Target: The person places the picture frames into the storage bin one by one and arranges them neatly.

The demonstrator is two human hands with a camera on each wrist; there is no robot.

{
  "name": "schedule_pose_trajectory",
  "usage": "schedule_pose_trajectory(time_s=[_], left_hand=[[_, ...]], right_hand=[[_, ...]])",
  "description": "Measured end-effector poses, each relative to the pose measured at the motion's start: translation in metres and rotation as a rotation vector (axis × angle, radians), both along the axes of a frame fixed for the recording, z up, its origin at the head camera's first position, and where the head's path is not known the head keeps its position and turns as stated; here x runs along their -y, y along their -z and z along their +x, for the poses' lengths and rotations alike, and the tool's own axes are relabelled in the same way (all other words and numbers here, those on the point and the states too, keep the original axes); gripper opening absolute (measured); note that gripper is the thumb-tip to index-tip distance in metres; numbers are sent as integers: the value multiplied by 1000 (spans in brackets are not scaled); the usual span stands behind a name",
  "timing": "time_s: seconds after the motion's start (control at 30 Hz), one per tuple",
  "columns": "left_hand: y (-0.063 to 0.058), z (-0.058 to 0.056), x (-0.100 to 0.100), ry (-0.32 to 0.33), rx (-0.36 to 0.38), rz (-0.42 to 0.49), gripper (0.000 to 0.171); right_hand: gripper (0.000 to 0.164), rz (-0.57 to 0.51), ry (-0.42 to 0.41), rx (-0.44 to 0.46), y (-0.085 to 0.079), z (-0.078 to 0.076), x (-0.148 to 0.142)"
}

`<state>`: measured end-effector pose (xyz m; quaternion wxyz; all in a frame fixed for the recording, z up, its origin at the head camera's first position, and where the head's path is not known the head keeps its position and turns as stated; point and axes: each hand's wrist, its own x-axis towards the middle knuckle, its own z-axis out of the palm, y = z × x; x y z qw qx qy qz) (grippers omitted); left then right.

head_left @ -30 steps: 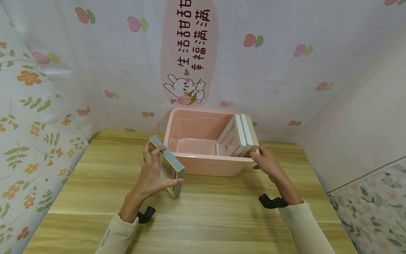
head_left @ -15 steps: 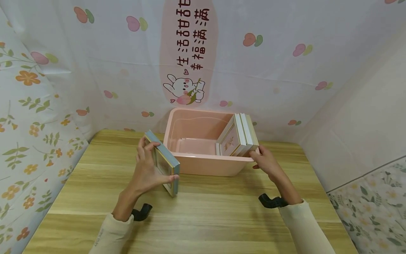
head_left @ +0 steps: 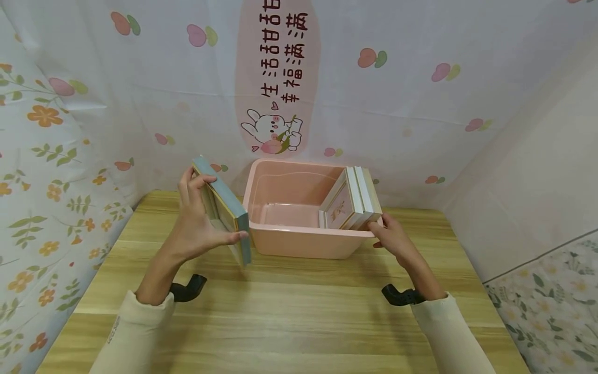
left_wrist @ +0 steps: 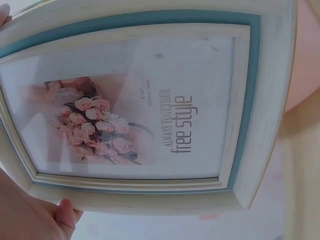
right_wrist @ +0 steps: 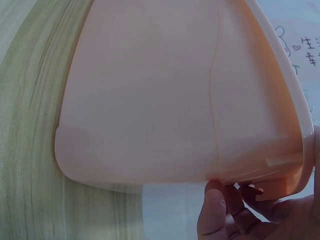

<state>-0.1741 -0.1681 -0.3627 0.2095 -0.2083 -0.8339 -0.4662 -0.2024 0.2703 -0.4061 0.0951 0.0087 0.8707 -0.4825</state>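
My left hand [head_left: 189, 226] grips a picture frame [head_left: 227, 195] by its edges, thumb at the near end and fingers over the top. The frame is tilted, left of the pink plastic basin [head_left: 299, 243] and above the table. In the left wrist view, the picture frame [left_wrist: 267, 105] has a cream border, a teal band and a rose bouquet print. Several more picture frames [head_left: 366, 195] stand side by side at the basin's right end. My right hand [head_left: 391, 238] holds the basin's right front corner; in the right wrist view its fingers [right_wrist: 214, 210] curl under the rim.
A wooden table [head_left: 299, 322] lies under everything. Behind the basin hangs a white cloth [head_left: 411, 124] with fruit prints and lettering. Floral cloth [head_left: 51, 218] bounds the left side, and a pale wall [head_left: 523, 182] the right. Each wrist wears a black strap mount [head_left: 189, 289].
My left hand has carried the picture frame to the left and farther back, higher off the table. My right hand, the basin and the frames in it have stayed in place.
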Motion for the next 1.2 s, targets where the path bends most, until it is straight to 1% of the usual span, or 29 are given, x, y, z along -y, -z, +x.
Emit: schedule_pose_trajectory(time_s=[0.13,0.27,0.37,0.5,0.6,0.67,0.77,0.87,1.03,1.2], left_hand=[[-24,-11,-1,39,6,16,109],[-46,-24,-5,55,-25,10,109],[-61,-32,-8,65,-34,-11,108],[-80,-42,-15,80,-54,-36,109],[-91,-50,-22,98,-78,-36,109],[-98,-55,-27,113,-79,-35,109],[-105,-62,-35,124,-66,-44,109],[-108,-67,-44,125,-57,-68,109],[-108,-75,-62,122,-33,-129,110],[-106,-82,-78,125,-19,-194,110]], right_hand=[[54,-9,1,0,-2,0,-3],[53,-17,-5,-5,-3,0,-4],[51,-16,-5,-10,-2,0,-3],[51,-13,3,-15,0,0,-4],[53,-11,5,-11,1,0,-5],[53,-8,9,-7,1,0,-5],[53,-4,10,-3,1,1,-5],[52,-5,10,-6,0,2,-4],[52,-11,12,-15,0,2,-3],[51,-27,4,-18,2,1,0]])
